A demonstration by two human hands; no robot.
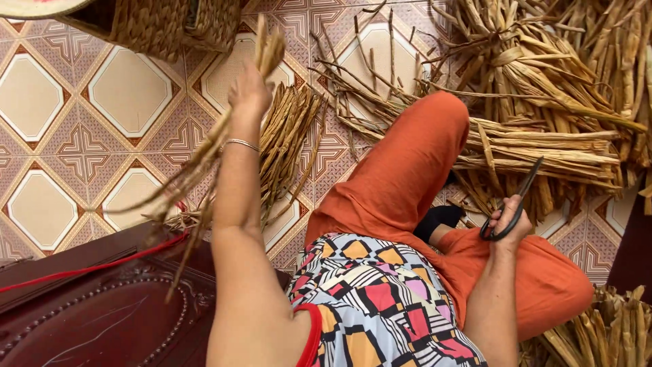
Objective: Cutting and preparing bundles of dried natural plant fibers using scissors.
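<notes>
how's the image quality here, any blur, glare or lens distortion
Head view: even, soft light with no hard shadows or glare; the tiled floor and dried stalk bundles look sharp; the strands in the left hand are slightly smeared; the right hand with scissors is clear; wide-angle stretch near the edges.

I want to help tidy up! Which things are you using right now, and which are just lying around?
In use:
- strands, held up in the left hand
- scissors, held in the right hand

Lying about:
- bundles of dried stalks on the floor
- loose stalks beside the left arm
- woven basket
- dark wooden panel with a red cord
</notes>
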